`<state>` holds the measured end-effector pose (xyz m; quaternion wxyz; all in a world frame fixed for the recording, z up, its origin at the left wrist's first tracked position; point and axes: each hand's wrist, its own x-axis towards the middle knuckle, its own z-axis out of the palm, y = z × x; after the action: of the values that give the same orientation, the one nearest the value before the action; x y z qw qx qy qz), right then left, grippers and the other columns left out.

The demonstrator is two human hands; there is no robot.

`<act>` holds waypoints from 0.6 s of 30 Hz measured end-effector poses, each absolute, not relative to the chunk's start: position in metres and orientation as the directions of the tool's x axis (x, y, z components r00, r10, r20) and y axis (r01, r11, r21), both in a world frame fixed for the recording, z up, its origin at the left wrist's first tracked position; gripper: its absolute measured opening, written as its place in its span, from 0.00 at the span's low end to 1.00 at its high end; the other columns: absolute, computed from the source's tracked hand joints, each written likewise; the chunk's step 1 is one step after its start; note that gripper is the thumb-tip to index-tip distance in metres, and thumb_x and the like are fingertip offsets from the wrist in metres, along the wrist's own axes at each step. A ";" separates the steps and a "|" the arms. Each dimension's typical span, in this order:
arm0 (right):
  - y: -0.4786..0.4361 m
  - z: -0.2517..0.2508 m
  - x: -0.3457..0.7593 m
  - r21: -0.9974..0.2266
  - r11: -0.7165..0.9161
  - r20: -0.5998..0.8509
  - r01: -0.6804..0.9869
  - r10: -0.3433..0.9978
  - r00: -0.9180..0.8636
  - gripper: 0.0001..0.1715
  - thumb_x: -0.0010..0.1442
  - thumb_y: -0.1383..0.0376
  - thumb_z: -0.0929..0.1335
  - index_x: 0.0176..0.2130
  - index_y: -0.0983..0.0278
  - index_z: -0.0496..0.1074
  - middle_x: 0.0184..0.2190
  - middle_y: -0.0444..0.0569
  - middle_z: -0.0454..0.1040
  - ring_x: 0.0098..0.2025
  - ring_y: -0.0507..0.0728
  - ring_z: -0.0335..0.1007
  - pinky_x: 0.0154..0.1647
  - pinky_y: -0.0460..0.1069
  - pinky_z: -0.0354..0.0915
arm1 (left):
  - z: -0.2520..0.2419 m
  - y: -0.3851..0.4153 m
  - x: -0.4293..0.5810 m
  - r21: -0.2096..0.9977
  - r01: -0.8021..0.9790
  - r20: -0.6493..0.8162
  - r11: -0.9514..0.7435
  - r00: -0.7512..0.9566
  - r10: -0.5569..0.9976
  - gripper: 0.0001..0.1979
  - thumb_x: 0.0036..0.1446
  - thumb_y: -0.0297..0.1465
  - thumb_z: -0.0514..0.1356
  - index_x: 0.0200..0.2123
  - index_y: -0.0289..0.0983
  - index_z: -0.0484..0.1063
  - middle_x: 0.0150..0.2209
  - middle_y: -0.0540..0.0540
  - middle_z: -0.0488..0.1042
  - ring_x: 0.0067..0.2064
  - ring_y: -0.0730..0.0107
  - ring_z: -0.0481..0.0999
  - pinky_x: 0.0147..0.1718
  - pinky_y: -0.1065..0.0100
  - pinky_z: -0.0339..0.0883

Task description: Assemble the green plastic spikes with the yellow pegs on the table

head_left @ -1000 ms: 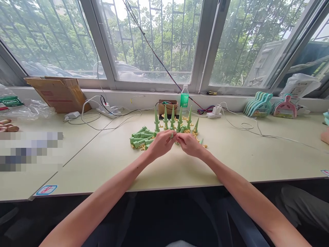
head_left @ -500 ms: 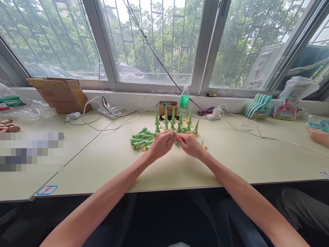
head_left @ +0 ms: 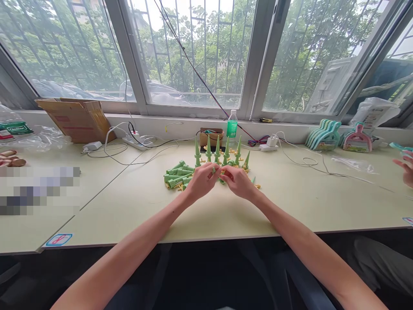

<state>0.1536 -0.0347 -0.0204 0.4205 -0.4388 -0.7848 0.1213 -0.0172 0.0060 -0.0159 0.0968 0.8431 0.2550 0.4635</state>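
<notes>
My left hand [head_left: 204,178] is closed around a small green plastic part [head_left: 214,170], of which only a bit shows between the fingers. Fingertip to fingertip with it, my right hand [head_left: 238,181] pinches at the same spot; what it grips is mostly hidden. Just behind the hands stands a row of green watering spikes [head_left: 197,153], points up, with yellow valve pieces at their bases. A pile of green tubular spike parts [head_left: 177,173] lies beside my left hand. Small yellow pieces [head_left: 257,186] lie to the right of my right hand.
A green-labelled bottle [head_left: 231,125] and a small cardboard box [head_left: 210,137] stand behind the spikes. White cables [head_left: 309,161] and power strips run along the back. At right are toy-like dustpan sets [head_left: 357,140], a plastic bag [head_left: 353,164] and another person's hand [head_left: 407,170].
My hands stay nearly in place, with the right fingers shifting slightly at the pinch. At the far right, the other person's hand has opened and a clear bag now lies on the table.
</notes>
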 end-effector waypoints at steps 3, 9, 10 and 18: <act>-0.034 -0.022 0.154 -0.553 0.588 0.554 0.591 0.789 -0.266 0.11 0.64 0.64 0.62 0.43 0.65 0.70 0.23 0.42 0.67 0.24 0.50 0.57 0.30 0.45 0.57 | -0.016 0.006 -0.017 0.394 0.350 0.733 -0.850 0.438 0.520 0.12 0.64 0.34 0.53 0.31 0.36 0.72 0.28 0.50 0.70 0.25 0.78 0.61 0.27 0.73 0.58; -0.035 -0.022 0.154 -0.553 0.578 0.543 0.601 0.796 -0.266 0.11 0.65 0.64 0.62 0.43 0.65 0.70 0.22 0.41 0.65 0.24 0.50 0.56 0.30 0.45 0.56 | -0.015 0.004 -0.018 0.396 0.350 0.727 -0.849 0.445 0.523 0.12 0.64 0.34 0.53 0.31 0.36 0.72 0.28 0.50 0.70 0.25 0.78 0.61 0.27 0.73 0.58; -0.035 -0.022 0.154 -0.552 0.577 0.542 0.602 0.797 -0.267 0.11 0.65 0.64 0.62 0.43 0.65 0.70 0.22 0.41 0.65 0.24 0.50 0.56 0.30 0.45 0.56 | -0.014 0.004 -0.018 0.395 0.349 0.728 -0.850 0.445 0.521 0.12 0.64 0.34 0.53 0.31 0.36 0.71 0.27 0.50 0.70 0.25 0.78 0.61 0.27 0.73 0.58; -0.036 -0.019 0.153 -0.564 0.563 0.528 0.604 0.808 -0.260 0.11 0.65 0.63 0.62 0.42 0.65 0.71 0.21 0.41 0.64 0.23 0.50 0.55 0.29 0.45 0.56 | -0.015 0.004 -0.017 0.404 0.361 0.734 -0.841 0.421 0.533 0.13 0.64 0.34 0.53 0.29 0.36 0.71 0.25 0.51 0.68 0.24 0.78 0.60 0.27 0.73 0.57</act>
<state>0.1532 -0.0363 -0.0190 0.4087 -0.4503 -0.7839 0.1251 -0.0167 0.0038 -0.0146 0.0921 0.8378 0.2668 0.4673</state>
